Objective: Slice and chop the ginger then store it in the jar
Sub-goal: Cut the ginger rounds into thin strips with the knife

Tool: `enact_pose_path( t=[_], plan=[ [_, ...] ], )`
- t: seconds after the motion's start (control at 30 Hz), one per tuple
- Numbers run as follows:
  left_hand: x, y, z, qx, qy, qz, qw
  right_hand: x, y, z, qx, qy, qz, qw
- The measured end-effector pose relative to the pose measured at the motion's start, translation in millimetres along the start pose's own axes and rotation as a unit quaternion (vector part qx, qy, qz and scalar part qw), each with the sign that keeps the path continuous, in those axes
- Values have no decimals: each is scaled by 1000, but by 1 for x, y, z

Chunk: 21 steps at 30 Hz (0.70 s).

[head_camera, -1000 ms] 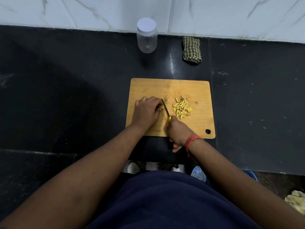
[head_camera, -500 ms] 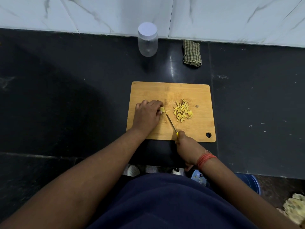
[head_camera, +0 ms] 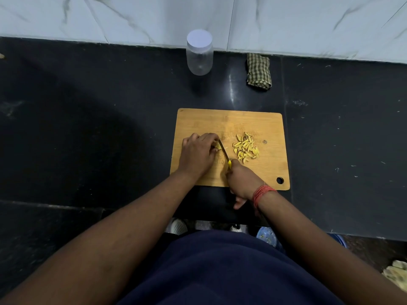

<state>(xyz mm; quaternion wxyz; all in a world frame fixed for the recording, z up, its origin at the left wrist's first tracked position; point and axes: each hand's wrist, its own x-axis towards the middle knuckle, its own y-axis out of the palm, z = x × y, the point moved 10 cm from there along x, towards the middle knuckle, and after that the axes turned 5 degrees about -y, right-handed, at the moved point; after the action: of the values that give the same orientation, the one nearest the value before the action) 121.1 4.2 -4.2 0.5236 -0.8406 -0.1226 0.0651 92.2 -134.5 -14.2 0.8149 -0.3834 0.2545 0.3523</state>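
While the left hand [head_camera: 198,154] pinches a ginger piece [head_camera: 218,146] on the cutting board [head_camera: 271,170], the right hand's [head_camera: 242,180] grip curls round the knife [head_camera: 224,154].

From my feed the scene is dim overall, with light falling from above and behind the camera. I see a broad soft shadow on the black counter [head_camera: 92,119] left of the cutting board [head_camera: 259,124], and 1 narrow vertical glare streak on the polished stone beside the checked cloth [head_camera: 258,70]. The marble wall [head_camera: 308,23] is the brightest area. The board is fairly sharp; the forearms and dark shirt [head_camera: 222,269] near the lens look soft. Wide-angle bending bows the wall line toward the edges.
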Motion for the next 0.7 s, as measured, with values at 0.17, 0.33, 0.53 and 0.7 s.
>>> enact_pose_path(
  t=[0.17,0.33,0.53,0.7],
  plan=[
    [0,-1,-2,6,1,-6,1000,1,3,0,-16,7,-8,1000],
    [-1,-2,-1,0,-9,-13,1000,-11,12,-14,-82,-21,-3,996],
    [-2,-1,-1,0,-12,-13,1000,-18,14,-33,-117,-29,0,993],
    [-2,-1,0,-13,-9,-10,1000,-20,-1,-28,-115,-37,-28,992]
  ],
)
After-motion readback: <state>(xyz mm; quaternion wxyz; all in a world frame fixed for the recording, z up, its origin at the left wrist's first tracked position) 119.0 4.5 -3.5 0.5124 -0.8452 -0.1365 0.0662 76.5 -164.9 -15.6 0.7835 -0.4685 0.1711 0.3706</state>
